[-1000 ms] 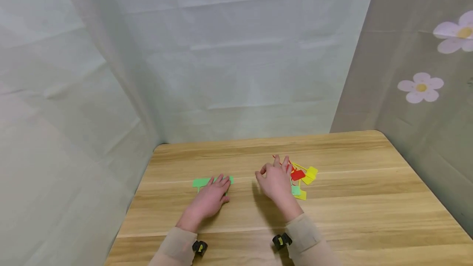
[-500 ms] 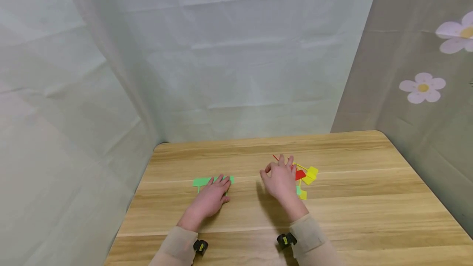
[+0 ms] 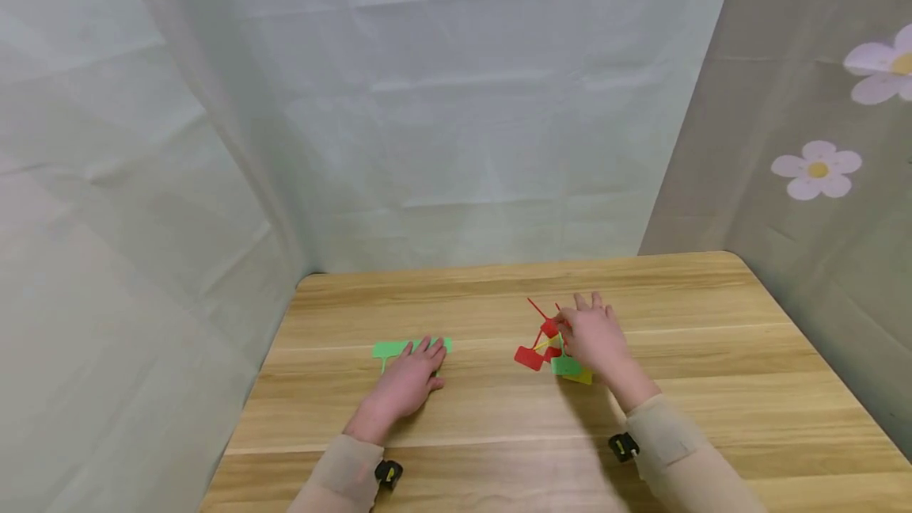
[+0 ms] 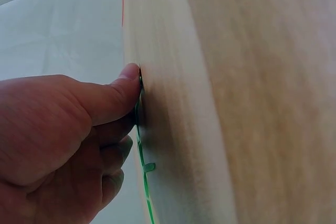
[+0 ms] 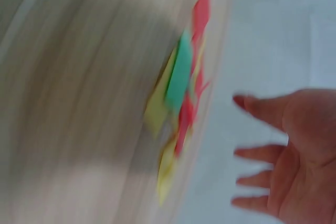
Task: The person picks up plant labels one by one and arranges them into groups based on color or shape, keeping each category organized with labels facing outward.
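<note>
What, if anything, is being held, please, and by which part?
Nothing is visibly held: the right hand hovers over the mixed tags, and the left hand rests on the green tags.

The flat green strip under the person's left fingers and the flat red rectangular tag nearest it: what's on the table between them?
Just bare wood-grain tabletop lies between the flat green strip and the red tag; the head view shows that stretch.

Right grip shifted rightward, red tag exposed, green tag more visible
</note>
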The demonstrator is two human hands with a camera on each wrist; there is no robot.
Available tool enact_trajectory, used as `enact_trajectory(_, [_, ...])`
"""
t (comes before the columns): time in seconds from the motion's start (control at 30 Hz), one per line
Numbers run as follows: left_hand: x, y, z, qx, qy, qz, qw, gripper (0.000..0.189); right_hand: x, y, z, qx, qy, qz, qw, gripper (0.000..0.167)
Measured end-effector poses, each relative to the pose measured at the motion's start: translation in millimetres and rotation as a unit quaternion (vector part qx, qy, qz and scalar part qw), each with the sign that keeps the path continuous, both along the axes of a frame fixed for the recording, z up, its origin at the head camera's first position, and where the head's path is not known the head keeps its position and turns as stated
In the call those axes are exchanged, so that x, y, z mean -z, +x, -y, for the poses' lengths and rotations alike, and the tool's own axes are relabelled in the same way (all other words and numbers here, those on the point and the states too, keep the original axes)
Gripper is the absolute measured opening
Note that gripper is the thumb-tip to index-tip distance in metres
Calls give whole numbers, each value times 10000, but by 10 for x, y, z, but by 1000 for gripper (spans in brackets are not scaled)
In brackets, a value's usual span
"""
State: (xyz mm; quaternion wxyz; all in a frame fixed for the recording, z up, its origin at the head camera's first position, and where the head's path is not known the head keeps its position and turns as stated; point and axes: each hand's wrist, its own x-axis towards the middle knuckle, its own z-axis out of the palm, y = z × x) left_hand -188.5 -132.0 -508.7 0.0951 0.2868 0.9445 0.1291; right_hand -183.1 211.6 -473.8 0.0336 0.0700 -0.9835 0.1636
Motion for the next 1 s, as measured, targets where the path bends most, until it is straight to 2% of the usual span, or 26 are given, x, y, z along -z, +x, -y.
enact_trajectory(0.1, [7, -10, 7, -4, -32, -5, 10000, 57, -12, 15, -159, -740, 350, -83, 9966, 12])
enact_trajectory(0.23, [11, -23, 16, -4, -60, 2, 10000, 58, 3, 21, -317, -1672, 666, -271, 9833, 19])
enact_trajectory(0.33, [1, -28, 18, -6, -80, 21, 10000, 58, 26, 6, -386, -2278, 962, -495, 9677, 24])
enact_trajectory(0.47, [-25, -32, 10, -17, -112, 37, 9999, 58, 48, -32, -410, -2880, 1398, -715, 9447, 38])
enact_trajectory(0.63, [-44, -35, -8, 31, -167, 16, 9999, 57, 73, -52, -390, -3112, 1946, -590, 9283, 56])
enact_trajectory(0.77, [-42, -35, -21, 45, -184, 40, 9998, 57, 101, -50, -380, -3090, 2126, -461, 9258, 63])
enact_trajectory(1.0, [-19, -32, -25, 6, -175, 42, 9998, 57, 135, -61, -366, -3162, 2064, -671, 9236, 65])
